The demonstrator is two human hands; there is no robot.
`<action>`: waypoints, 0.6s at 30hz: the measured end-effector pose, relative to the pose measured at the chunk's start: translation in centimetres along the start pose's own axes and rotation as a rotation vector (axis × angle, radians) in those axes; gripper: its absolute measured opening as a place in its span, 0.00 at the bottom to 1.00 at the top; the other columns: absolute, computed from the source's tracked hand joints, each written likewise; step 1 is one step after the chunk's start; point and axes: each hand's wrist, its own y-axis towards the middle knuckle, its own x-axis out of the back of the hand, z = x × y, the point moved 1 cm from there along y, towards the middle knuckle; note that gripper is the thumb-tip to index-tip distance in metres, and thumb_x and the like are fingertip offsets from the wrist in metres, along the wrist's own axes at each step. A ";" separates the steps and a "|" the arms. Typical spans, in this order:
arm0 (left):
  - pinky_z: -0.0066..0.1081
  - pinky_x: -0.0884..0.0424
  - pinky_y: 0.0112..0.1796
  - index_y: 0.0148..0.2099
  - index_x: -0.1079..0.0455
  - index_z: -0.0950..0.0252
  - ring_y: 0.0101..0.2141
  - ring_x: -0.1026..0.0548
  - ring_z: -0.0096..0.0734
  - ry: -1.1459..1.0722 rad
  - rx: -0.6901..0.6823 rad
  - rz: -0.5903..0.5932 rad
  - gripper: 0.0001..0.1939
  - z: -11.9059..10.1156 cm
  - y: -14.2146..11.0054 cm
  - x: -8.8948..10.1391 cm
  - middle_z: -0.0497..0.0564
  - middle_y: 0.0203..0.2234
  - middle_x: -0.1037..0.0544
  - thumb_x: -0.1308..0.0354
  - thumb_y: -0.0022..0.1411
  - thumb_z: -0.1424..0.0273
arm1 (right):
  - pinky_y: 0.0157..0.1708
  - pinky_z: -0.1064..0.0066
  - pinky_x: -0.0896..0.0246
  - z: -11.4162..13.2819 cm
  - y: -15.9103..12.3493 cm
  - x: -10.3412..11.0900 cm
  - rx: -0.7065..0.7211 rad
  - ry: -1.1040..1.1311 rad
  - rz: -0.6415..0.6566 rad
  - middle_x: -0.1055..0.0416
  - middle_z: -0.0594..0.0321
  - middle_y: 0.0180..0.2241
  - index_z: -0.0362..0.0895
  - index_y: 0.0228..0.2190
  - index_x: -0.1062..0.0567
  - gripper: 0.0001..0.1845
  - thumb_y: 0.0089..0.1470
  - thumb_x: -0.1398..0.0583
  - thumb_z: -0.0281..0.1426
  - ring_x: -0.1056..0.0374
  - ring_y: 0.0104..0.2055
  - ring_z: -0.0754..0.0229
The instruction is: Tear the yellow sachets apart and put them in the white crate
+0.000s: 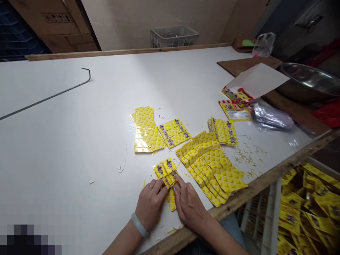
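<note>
My left hand (150, 202), with a ring and a pale bangle on its wrist, and my right hand (188, 203) meet over a small fanned bunch of yellow packets (165, 170) near the table's front edge. Both hands have fingers curled and pinched onto these packets. To the right lies a long overlapping row of yellow packets (212, 166). Further back lie a stacked pile of yellow packets (145, 129), a short row with printed faces up (174, 132) and another small stack (224, 130).
The white table (79, 117) has a bent metal rod (53, 95) at the left, paper scraps, a white card over colourful packets (240, 94), clear plastic bags (269, 118) and a steel bowl (308, 79) at the right. A bin of yellow packets (308, 209) stands below right.
</note>
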 end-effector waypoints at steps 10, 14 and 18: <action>0.32 0.29 0.32 0.41 0.32 0.63 0.34 0.34 0.30 -0.024 0.010 -0.067 0.11 0.0 -0.1 -0.5 0.50 0.37 0.28 0.50 0.58 0.78 | 0.40 0.56 0.43 -0.6 -0.7 -0.4 0.066 0.029 0.130 0.37 0.44 0.47 0.33 0.61 0.66 0.40 0.50 0.53 0.15 0.40 0.41 0.51; 0.32 0.30 0.31 0.42 0.32 0.63 0.33 0.34 0.31 -0.004 -0.002 -0.073 0.10 0.0 0.0 -0.4 0.51 0.38 0.27 0.50 0.58 0.77 | 0.39 0.58 0.43 -0.7 -0.8 -0.7 0.057 0.028 0.124 0.39 0.43 0.49 0.33 0.61 0.67 0.42 0.49 0.53 0.15 0.40 0.39 0.53; 0.31 0.30 0.32 0.39 0.32 0.62 0.34 0.33 0.30 -0.061 0.056 -0.064 0.09 -0.2 -0.1 -0.5 0.50 0.37 0.28 0.49 0.58 0.77 | 0.36 0.59 0.43 -0.4 -0.6 -0.9 0.006 0.006 0.136 0.36 0.45 0.45 0.35 0.62 0.69 0.46 0.44 0.54 0.12 0.40 0.37 0.53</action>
